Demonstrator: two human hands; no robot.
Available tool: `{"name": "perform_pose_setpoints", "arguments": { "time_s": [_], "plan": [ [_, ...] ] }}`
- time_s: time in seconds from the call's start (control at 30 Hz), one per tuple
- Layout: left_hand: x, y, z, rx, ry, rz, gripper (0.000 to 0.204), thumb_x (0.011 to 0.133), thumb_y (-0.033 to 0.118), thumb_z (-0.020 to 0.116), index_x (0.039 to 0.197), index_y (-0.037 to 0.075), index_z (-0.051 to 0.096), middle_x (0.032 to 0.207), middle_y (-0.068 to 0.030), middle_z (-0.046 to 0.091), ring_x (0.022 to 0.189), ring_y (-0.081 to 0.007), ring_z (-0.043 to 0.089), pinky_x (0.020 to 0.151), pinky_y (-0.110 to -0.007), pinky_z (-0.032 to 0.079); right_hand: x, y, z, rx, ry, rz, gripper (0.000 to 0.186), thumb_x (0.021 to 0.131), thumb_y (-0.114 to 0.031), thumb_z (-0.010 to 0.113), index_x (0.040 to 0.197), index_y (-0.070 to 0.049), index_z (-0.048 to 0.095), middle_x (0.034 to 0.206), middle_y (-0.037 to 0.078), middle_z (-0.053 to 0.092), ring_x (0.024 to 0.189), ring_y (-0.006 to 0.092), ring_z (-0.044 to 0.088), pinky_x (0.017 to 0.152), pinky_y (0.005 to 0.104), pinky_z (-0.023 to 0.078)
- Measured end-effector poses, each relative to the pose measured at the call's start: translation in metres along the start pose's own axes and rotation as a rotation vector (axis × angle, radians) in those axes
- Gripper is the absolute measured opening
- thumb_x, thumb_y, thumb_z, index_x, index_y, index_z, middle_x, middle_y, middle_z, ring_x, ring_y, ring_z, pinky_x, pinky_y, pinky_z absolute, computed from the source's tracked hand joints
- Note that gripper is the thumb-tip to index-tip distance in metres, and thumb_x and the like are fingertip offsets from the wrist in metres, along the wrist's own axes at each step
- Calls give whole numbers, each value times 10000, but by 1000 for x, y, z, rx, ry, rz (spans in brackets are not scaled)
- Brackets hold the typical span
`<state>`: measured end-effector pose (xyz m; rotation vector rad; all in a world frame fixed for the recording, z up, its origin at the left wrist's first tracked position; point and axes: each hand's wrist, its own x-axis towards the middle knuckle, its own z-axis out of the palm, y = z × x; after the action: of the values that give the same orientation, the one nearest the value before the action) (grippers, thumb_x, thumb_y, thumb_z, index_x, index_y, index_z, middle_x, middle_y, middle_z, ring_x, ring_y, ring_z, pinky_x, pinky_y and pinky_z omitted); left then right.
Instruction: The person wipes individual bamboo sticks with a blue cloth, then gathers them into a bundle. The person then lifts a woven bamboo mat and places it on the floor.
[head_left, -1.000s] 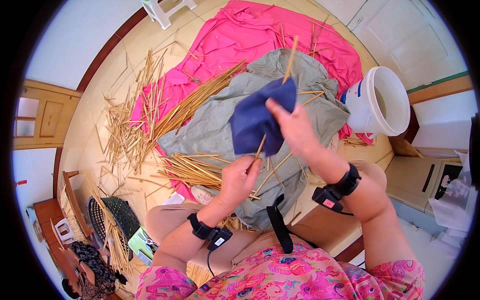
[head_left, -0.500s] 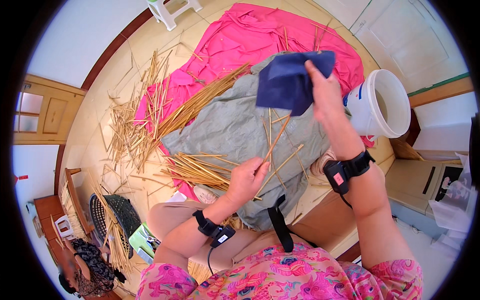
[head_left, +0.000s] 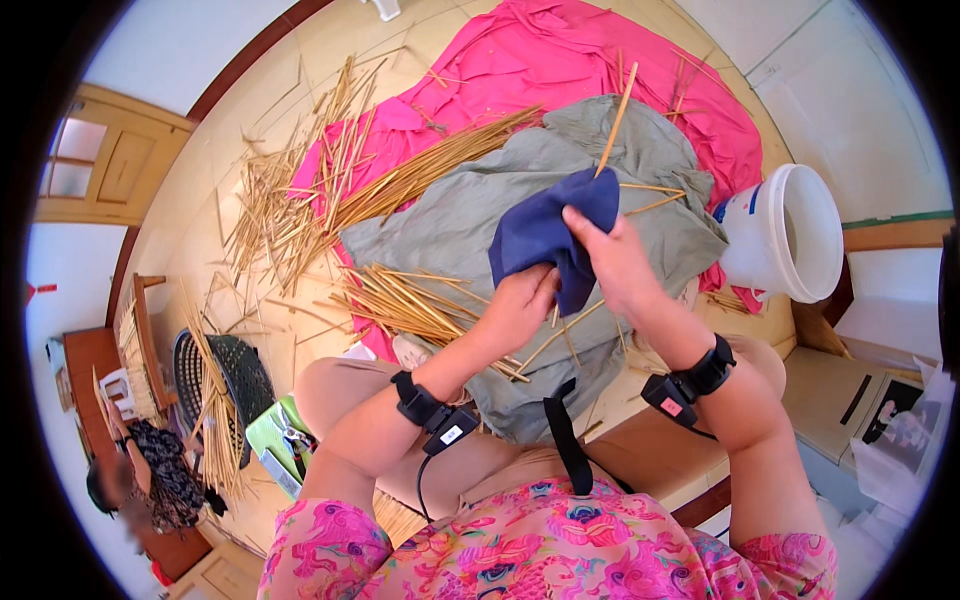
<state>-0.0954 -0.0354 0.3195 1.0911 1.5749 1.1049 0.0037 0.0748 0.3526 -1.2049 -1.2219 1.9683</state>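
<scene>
A navy blue cloth (head_left: 545, 228) is folded round a tan plant stalk (head_left: 618, 120), whose upper part sticks out past the cloth's far edge. My right hand (head_left: 618, 262) is closed on the cloth, thumb on top. My left hand (head_left: 522, 308) is closed at the cloth's near edge, where it grips the lower end of the stalk; its fingertips are partly covered by the cloth. Beneath both hands a grey-green cloth (head_left: 450, 205) lies over my lap and the floor. A bundle of cut stalks (head_left: 405, 305) rests to the left of my left hand.
Long stalks (head_left: 440, 165) lie on a pink sheet (head_left: 570, 50), with loose scattered ones (head_left: 270, 220) on the floor at left. At right stands a white bucket (head_left: 810, 235). Lower left are a dark basket (head_left: 255, 365), a green box (head_left: 270, 440) and another person (head_left: 165, 460).
My right hand has brought the navy cloth down and left onto the stalk, wrapping it. The stalk now points away from me through the cloth. The view has shifted slightly.
</scene>
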Motion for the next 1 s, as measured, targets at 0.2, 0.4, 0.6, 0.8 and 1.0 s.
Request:
{"name": "perform_pose_setpoints", "arguments": {
  "time_s": [0.2,0.4,0.6,0.8,1.0],
  "plan": [
    [-4,5,8,-408,-124,-267,344,973,281,332,735,53,432,564,-4,397,473,-102,359,437,-246,308,8,0,1,-2,64,-13,258,827,-209,641,996,-17,608,912,19,621,804,96,550,731,244,439],
    [-19,2,12,-861,-470,-351,387,980,330,304,664,109,340,526,33,281,455,-62,225,405,-211,197,48,-52,-44,212,199,-131,262,857,-221,595,1043,-38,573,996,48,618,889,148,599,755,302,496],
    [-17,16,2,-789,-424,-330,330,980,326,290,770,93,393,513,49,258,432,-54,198,394,-206,177,56,-57,-62,304,261,-195,245,862,-224,591,1024,-40,575,962,49,621,843,151,608,714,303,504],
    [0,4,-9,-841,-354,-314,294,974,332,317,849,86,418,520,49,277,425,-51,193,396,-211,173,15,-11,-9,76,67,-28,215,845,-211,621,966,-34,610,903,7,612,805,91,550,740,253,447],
    [9,7,-12,-262,-50,-228,255,931,260,436,855,36,533,617,-15,505,523,-84,465,493,-225,361,6,-4,-2,-12,-63,-24,221,852,-202,617,995,-35,605,920,5,618,822,85,550,744,255,441]
  ]
}}
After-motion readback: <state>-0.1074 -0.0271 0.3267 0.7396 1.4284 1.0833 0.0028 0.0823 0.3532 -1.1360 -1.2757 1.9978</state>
